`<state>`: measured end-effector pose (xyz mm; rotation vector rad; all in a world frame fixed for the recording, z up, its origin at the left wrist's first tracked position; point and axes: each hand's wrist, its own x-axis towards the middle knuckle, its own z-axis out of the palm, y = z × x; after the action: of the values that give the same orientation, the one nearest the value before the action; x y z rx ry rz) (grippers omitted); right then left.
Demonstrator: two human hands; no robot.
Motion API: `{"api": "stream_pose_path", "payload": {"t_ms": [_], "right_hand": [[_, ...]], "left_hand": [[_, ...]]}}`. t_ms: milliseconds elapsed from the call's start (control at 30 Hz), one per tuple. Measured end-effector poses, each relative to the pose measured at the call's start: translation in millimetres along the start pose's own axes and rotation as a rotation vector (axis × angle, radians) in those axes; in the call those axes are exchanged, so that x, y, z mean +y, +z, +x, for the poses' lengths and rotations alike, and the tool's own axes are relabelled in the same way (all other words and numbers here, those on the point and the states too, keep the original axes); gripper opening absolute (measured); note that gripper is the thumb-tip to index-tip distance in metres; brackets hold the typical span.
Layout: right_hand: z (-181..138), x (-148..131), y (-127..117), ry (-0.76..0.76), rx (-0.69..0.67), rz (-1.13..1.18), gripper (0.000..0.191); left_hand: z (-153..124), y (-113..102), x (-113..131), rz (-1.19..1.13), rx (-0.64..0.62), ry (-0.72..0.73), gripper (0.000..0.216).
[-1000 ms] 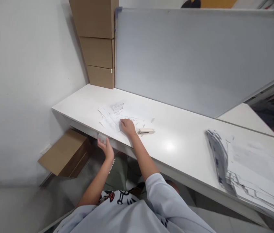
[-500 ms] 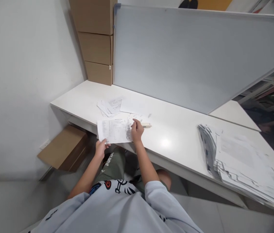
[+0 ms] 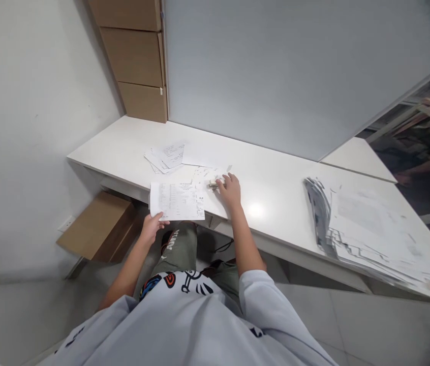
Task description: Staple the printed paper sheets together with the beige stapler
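Note:
My left hand grips the lower left corner of some printed paper sheets, which it holds over the front edge of the white desk. Text fills the top sheet, and a second printed strip shows at its right side. Up and to the right, my right hand has its fingers closed around the right end of a small cream stapler on the desk. Part of the stapler is hidden under the fingers. Just behind lie several loose printed slips and a blank white sheet.
A large whiteboard stands along the back of the desk, beside stacked cardboard boxes. A thick, uneven pile of papers covers the right end. Below the desk at left is another cardboard box, near a wall socket.
My right hand has let go of the sheets' right side, moved right and closed on the stapler. The left hand keeps its hold on the sheets. The view has tilted down slightly.

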<state>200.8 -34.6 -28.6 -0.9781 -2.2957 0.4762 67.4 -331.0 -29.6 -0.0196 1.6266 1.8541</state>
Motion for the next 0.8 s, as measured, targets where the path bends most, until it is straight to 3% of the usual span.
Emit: {"api": "stream_pose_path", "payload": {"t_ms": [100, 267, 500, 800], "right_hand": [[-5, -1, 3, -0.094, 0.017, -0.003, 0.047], [-8, -8, 0, -0.233, -0.097, -0.039, 0.057], [-9, -14, -3, -0.227, -0.086, -0.066, 0.042], [-8, -16, -8, -0.230, -0.083, -0.114, 0.031]], "left_hand": [[-4, -8, 3, 0.018, -0.080, -0.021, 0.023], [-1, -20, 13, -0.039, -0.154, -0.107, 0.018], [12, -44, 34, -0.060, -0.141, -0.111, 0.014], [6, -30, 37, -0.080, -0.169, -0.225, 0.020]]}}
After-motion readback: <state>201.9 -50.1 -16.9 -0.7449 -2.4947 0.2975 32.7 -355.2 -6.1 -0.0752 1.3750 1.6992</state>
